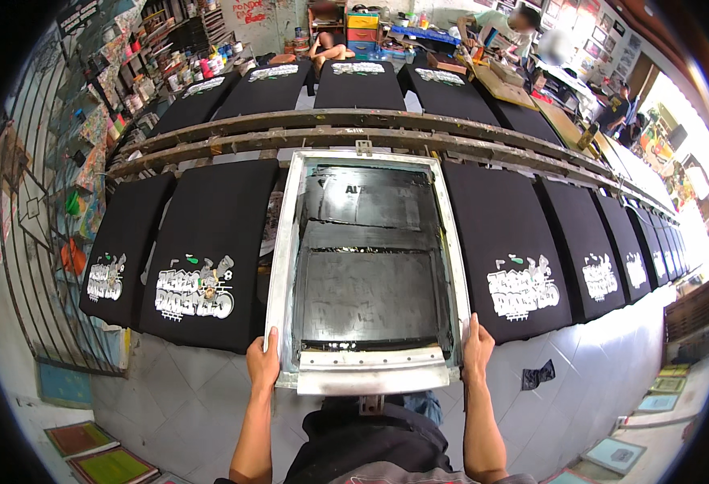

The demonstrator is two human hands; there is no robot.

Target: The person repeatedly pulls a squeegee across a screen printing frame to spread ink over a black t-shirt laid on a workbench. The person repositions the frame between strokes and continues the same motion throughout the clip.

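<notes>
A silkscreen printing frame point(277, 266) with pale metal sides lies in front of me, over the row of shirts. Its mesh point(366, 294) is smeared with wet-looking black ink, thickest along the edges and in a band across the middle. Across the near end runs a pale bar point(386, 357) with several small dark holes. My left hand point(263, 363) grips the near left corner, thumb on top of the side rail. At the near right corner my right hand point(477, 352) holds the opposite rail the same way. Whatever lies beneath the frame is hidden.
Black shirts point(209, 210) with white and grey prints lie on boards to both sides; another row point(358, 87) lies beyond two long rails point(322, 133). Ink bottles point(209, 68) crowd shelves at the far left. Several people point(504, 36) are at the back. A black scrap point(538, 375) lies on the tiled floor.
</notes>
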